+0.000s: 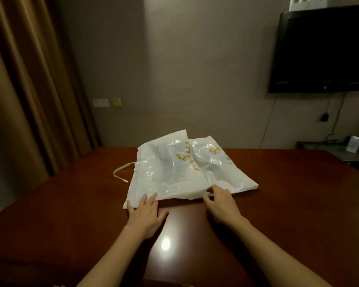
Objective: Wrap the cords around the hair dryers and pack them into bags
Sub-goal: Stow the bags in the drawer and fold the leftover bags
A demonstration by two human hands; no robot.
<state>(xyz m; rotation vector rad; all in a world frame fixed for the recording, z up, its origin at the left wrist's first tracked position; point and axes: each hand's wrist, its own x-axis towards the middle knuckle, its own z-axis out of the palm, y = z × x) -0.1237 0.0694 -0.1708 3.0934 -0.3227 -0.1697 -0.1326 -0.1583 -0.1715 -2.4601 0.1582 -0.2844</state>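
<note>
The bags [187, 168] are glossy white plastic, printed with gold flower emblems and a line of gold lettering (too small to read), with a white drawstring [122, 171] at the left. The table [288, 193] is polished reddish-brown wood. Curtains [25, 79] are tan-brown, the wall [195, 79] greyish-beige, the television [323, 50] black, one wall plate [116, 102] yellow.

Dim, warm room light is falling from overhead, throwing a round glare spot on the glossy bench [165, 243]. The white bag [180, 172] is glinting softly. Corners are darkening, the wide lens is bending the curtain [25, 90], and everything is looking slightly soft.
</note>
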